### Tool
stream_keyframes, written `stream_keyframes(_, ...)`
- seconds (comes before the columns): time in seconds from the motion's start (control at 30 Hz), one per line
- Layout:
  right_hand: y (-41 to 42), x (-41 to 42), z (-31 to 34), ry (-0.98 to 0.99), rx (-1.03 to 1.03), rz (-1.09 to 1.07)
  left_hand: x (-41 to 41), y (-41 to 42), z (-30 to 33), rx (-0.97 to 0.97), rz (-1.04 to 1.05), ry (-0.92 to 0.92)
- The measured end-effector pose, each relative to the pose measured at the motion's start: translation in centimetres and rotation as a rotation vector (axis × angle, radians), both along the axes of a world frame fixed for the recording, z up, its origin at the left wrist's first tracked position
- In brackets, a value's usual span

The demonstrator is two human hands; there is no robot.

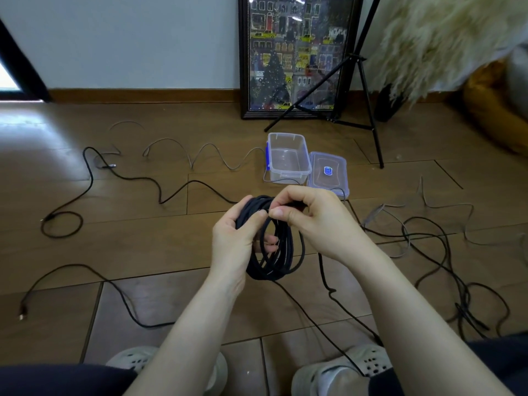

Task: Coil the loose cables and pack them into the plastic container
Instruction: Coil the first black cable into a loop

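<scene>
Left hand (233, 241) fingers thread the black coil (274, 247); right hand (311, 218) pinches its top.

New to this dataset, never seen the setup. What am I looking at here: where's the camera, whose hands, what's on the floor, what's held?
No robot: a person works with bare hands. The one camera sits on their head, looking forward and down. The left hand grips a black coil; the right hand pinches a strand at its top. On the wood floor lie loose cables, black and grey. Ahead stand an open clear box, holding no cables, and its lid beside it. Behind: a framed picture and a tripod.
</scene>
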State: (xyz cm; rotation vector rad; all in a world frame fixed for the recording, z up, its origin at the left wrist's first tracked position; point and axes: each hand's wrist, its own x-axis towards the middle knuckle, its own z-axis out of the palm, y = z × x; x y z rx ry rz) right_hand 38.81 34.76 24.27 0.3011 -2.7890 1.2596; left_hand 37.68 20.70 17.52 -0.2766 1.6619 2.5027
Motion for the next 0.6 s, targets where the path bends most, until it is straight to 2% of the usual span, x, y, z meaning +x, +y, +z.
stream_keyframes(0.27, 0.3, -0.1, 0.1, 0.037, -0.160, -0.081, -0.6, 1.3, 0.7, 0.017, -0.063, 0.016)
stream_keyframes(0.4, 1.3, -0.1, 0.7, 0.025, -0.163, -0.071, -1.0, 2.0, 1.3, 0.069, -0.116, 0.011)
stream_keyframes(0.6, 2.1, 0.0, 0.8, -0.006, -0.190, -0.050, -1.4, 3.2, 2.0, 0.040, -0.186, 0.029)
